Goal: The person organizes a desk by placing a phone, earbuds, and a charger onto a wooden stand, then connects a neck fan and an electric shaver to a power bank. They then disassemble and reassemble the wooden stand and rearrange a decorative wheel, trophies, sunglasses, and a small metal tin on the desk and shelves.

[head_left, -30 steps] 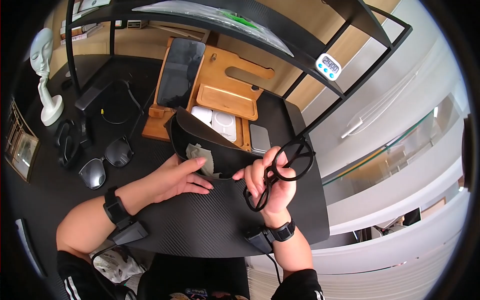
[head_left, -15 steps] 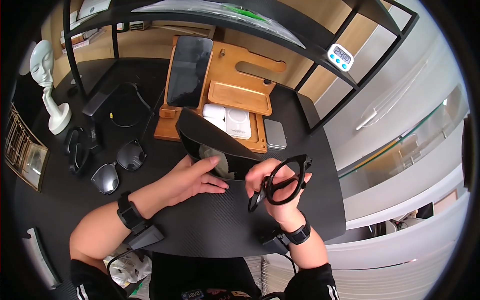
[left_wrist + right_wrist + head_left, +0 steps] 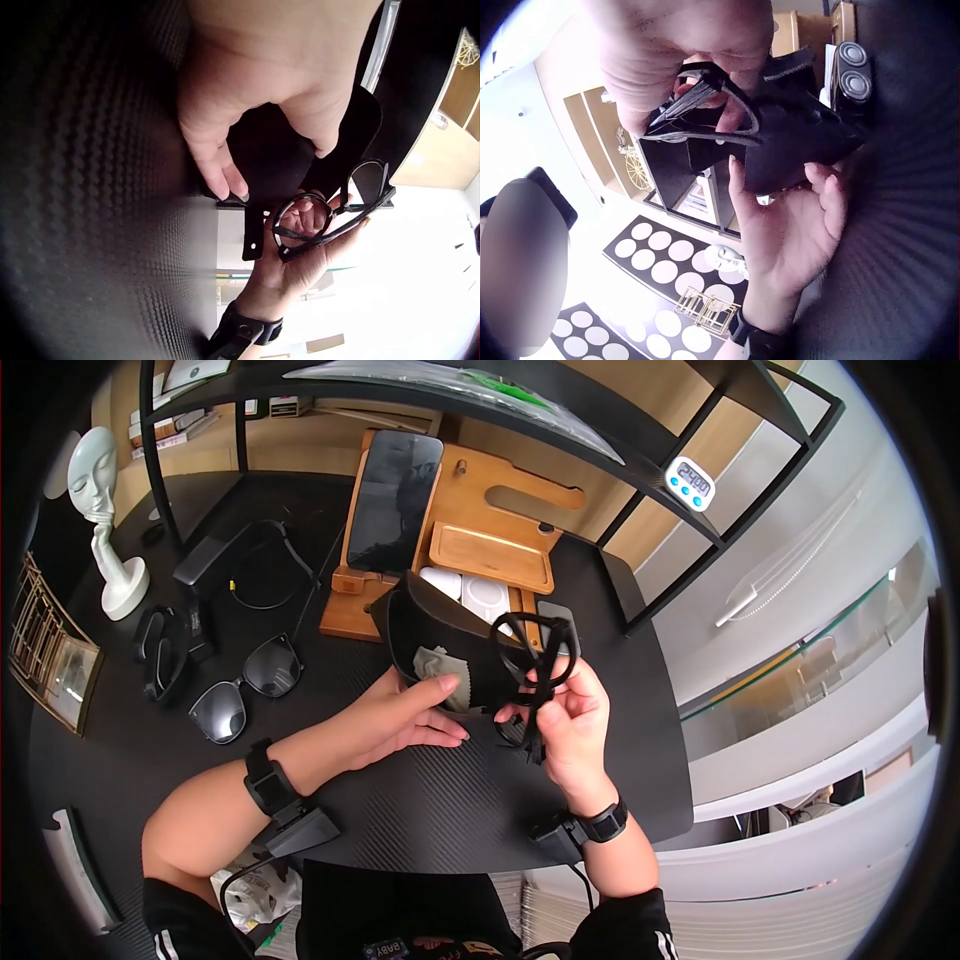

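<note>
A soft black glasses case stands with its mouth spread and its flap up, just over the desk near the middle of the head view. My left hand grips its near edge, thumb inside and fingers beneath. Under that thumb lies a crumpled grey-green cleaning cloth, inside the case. A pair of black round-framed eyeglasses is pinched by my right hand, held up beside the case's right end and overlapping it here. In the left wrist view, the eyeglasses show both rims.
Sunglasses lie left of my left forearm. Behind the case stands a wooden organizer bearing a phone. A white face sculpture is at far left. The black shelf with a white timer spans the back.
My right hand has turned the eyeglasses more upright and brought them left against the view of the case. My left hand keeps its grip. The head view has shifted.
</note>
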The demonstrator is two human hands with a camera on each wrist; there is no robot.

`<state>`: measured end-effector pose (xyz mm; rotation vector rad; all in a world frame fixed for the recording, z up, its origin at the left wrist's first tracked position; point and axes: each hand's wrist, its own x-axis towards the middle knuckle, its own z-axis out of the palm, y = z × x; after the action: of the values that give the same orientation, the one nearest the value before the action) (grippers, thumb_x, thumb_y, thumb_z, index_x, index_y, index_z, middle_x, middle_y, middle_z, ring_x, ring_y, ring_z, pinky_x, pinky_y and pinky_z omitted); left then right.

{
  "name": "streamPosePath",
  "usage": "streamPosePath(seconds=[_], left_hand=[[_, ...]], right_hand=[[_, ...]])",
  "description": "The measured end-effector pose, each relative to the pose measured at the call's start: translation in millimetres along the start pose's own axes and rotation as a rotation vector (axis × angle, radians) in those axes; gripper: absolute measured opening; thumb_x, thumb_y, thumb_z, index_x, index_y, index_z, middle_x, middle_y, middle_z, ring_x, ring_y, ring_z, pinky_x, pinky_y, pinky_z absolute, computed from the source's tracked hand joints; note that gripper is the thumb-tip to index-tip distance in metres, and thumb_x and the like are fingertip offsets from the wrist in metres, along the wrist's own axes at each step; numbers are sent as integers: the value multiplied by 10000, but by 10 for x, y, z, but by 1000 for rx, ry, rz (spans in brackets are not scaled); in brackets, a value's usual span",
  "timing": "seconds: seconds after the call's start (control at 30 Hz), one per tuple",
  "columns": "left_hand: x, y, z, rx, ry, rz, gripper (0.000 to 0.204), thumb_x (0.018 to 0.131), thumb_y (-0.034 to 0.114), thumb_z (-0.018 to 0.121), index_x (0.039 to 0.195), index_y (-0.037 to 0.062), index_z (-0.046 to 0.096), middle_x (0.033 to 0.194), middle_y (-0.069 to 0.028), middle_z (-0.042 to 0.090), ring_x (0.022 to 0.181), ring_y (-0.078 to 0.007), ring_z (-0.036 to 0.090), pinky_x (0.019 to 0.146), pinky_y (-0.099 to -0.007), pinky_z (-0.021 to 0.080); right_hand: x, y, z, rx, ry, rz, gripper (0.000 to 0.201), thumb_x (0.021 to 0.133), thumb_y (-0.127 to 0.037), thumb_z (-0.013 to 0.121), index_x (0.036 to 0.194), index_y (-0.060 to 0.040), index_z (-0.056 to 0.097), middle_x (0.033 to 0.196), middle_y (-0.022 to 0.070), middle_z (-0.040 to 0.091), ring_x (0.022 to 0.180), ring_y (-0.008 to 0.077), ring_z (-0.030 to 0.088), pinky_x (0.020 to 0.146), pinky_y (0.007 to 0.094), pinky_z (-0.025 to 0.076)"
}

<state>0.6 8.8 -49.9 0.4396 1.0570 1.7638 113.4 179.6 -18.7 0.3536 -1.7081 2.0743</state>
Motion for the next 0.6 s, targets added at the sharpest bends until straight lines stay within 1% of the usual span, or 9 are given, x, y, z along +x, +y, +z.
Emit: streamPosePath(seconds=[0.03,0.07,0.13,0.17,0.2,0.27,0.4,0.47,0.6], left_hand=[[2,-4,-1,-8,3,0,425,936,287,527,1225,-1,405,1111,-160,568,895,-248,629,812,-394,543],[3,-8,-4,-15,7,1,418,934,287,532,1217,2,415,1098,-153,577,896,-244,632,807,-391,545],[4,-10,-18,-18,2,4,410,931,287,539,1209,8,426,1079,-146,587,899,-242,635,804,-390,547],[5,-12,-26,-20,-3,7,403,927,288,546,1202,14,436,1061,-138,597,902,-240,638,801,-389,549],[12,-13,-37,-20,-3,6,403,927,288,546,1202,14,436,1061,-138,597,902,-240,638,801,-389,549],[26,-17,-49,-41,-23,8,567,879,332,623,1251,41,310,1085,-125,556,845,-203,639,773,-350,555],[28,-12,-37,-23,-8,9,592,870,340,634,1262,44,304,1108,-127,553,879,-203,642,779,-353,555],[16,-3,-16,-19,5,27,611,865,342,641,1272,44,297,1121,-130,550,914,-212,642,789,-355,555],[2,9,-4,-19,3,21,573,890,318,609,1277,42,290,1131,-134,548,927,-215,642,794,-350,556]], right_hand=[[3,-47,90,-96,102,29,313,771,13,681,1052,-17,547,896,25,594,738,100,583,691,234,508],[3,-50,85,-96,102,29,313,771,13,681,1052,-17,547,896,25,594,738,100,583,691,234,508],[7,-60,70,-628,3,-89,310,695,-23,759,966,-23,607,771,-3,564,645,65,512,607,199,438],[49,-48,126,-727,13,-156,298,634,-50,796,891,-43,646,676,-16,508,586,72,448,561,206,385],[68,-72,123,-871,-55,-196,289,630,-67,797,879,-58,651,649,-12,491,572,94,459,564,224,402],[53,-60,128,-885,-69,-114,291,626,-80,801,877,-65,653,678,-8,496,605,101,468,570,234,411],[55,-30,149,-864,-85,-117,285,631,-80,794,879,-75,653,768,4,513,658,104,482,584,238,426],[35,-52,174,-844,-83,-25,279,636,-70,780,885,-86,655,867,19,517,705,112,499,597,237,441],[27,-81,172,-876,-106,5,264,635,-48,761,870,-84,647,910,26,521,707,118,512,600,231,446]])
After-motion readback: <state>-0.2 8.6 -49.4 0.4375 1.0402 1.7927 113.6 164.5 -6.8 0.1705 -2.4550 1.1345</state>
